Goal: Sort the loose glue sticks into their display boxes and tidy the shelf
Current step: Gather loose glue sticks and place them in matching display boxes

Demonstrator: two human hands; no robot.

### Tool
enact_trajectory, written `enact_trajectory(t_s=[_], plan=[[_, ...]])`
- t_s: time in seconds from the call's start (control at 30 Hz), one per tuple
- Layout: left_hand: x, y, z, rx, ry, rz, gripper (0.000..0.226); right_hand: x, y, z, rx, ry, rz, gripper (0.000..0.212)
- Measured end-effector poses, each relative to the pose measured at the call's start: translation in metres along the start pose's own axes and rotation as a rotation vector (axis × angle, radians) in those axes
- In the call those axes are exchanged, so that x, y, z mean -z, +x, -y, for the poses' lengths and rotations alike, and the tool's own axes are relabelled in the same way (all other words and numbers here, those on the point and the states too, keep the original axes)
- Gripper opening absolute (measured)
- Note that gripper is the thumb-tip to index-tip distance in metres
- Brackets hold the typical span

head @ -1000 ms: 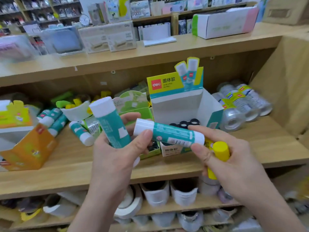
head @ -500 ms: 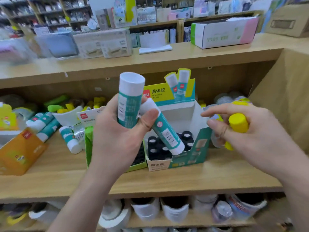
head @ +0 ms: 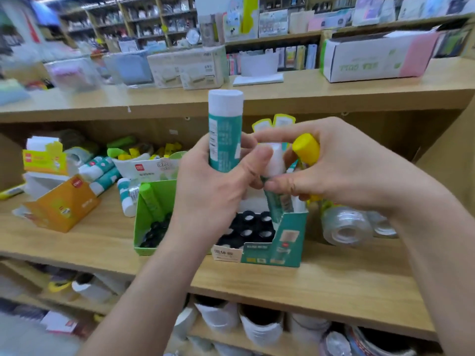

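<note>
Head view: left hand (head: 213, 191) clamps the tall stick (head: 225, 129); right hand (head: 334, 170), gripping yellow-capped stick (head: 305, 147) and slim stick (head: 276, 201) together, may fumble one.

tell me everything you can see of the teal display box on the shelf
Open-topped printed cardboard, the teal box stands upright on the wooden shelf, a white label at its front lower left. Rows of black rings with pale centres sit inside. Its yellow header card is mostly hidden. A slim stick, pinched by the right hand, leans into its right side. A green box stands close on its left.
</note>
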State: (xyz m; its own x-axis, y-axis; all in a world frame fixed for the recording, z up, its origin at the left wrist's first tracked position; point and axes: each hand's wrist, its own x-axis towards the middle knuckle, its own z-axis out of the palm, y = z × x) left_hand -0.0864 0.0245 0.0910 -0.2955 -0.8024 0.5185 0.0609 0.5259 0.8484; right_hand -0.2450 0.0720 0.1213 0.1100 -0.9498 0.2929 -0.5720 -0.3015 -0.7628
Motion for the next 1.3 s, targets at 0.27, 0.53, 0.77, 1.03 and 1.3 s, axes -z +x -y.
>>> enact_trajectory(t_s=[0.27,0.53,0.77,1.03,1.3], plan=[[0.022,-0.029,0.026,0.093,0.407,0.254,0.031,0.013,-0.013,-0.016,-0.083,-0.300,-0.236,0.016],[0.029,-0.043,0.043,0.136,0.539,0.327,0.037,-0.003,-0.006,-0.015,-0.162,-0.575,-0.200,0.026],[0.032,-0.039,0.048,0.151,0.560,0.322,0.052,-0.005,0.000,-0.006,-0.161,-0.726,-0.164,0.025],[0.027,-0.034,0.035,0.144,0.524,0.371,0.043,0.003,-0.004,-0.015,-0.199,-0.534,-0.204,0.031],[0.023,-0.022,0.021,0.130,0.252,0.311,0.025,0.001,-0.010,-0.019,-0.168,-0.567,-0.297,0.016]])
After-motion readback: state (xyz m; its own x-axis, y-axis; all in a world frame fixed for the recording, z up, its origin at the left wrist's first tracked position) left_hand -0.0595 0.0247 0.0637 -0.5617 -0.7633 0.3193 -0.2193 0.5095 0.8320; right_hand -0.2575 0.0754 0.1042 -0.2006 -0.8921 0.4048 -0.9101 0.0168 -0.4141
